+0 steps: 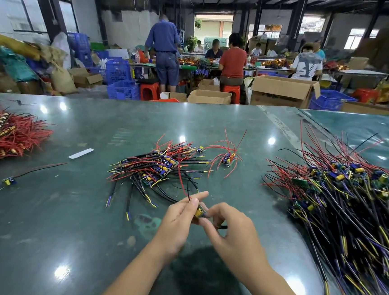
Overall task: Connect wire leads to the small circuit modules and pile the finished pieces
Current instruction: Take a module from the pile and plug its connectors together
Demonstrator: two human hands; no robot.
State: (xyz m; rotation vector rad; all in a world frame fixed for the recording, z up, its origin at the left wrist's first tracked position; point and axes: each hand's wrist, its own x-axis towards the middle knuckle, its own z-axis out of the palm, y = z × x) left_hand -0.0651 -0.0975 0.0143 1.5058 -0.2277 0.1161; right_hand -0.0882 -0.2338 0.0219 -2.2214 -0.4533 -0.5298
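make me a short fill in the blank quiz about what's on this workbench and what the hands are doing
1. Both hands, the left hand and right hand, hold one small circuit ____.
2. The loose wires heaped at the table's far left edge are mostly ____ in colour.
3. The largest pile of wired modules lies to the person's ____.
4. The flat strip lying on the green table is ____.

Missing words: module; red; right; white
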